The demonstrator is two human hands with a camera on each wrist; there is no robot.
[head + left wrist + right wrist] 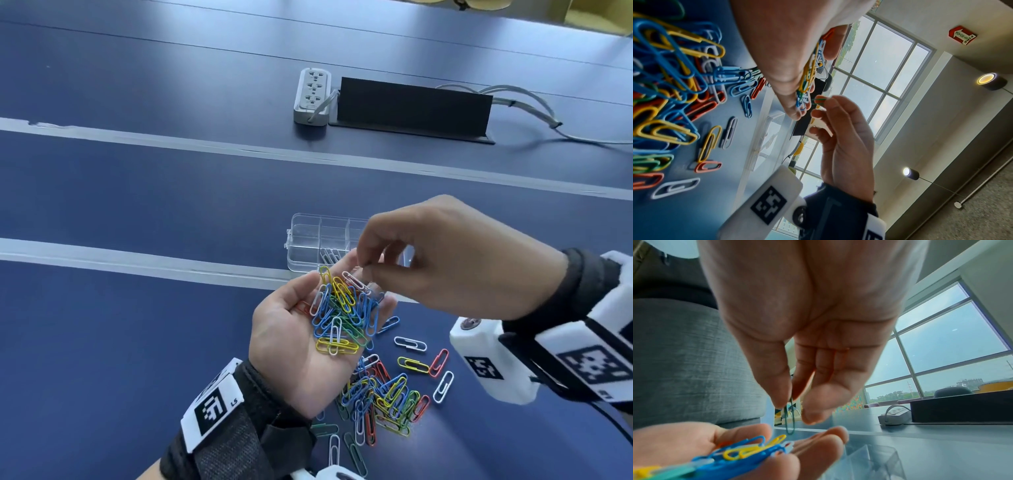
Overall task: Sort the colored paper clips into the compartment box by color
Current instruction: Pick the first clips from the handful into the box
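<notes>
My left hand (339, 284) is palm up above the blue table, carrying a heap of blue, yellow, green, white and red paper clips (342, 318). My right hand (364, 272) hovers over the left hand's fingers and pinches one green paper clip (790, 420) between thumb and forefinger; the clip hangs down, also visible as a green paper clip (819, 99). The clear compartment box (308, 240) stands just behind both hands, with a few white clips (330, 255) in a front compartment. A mixed pile of clips (380, 394) lies on the table under the left wrist.
Loose clips lie right of the pile: white (410, 343), yellow (412, 365), red (439, 363). Farther back are a white power strip (312, 96), a black panel (414, 106) and grey cables (534, 106). White stripes (137, 260) cross the table.
</notes>
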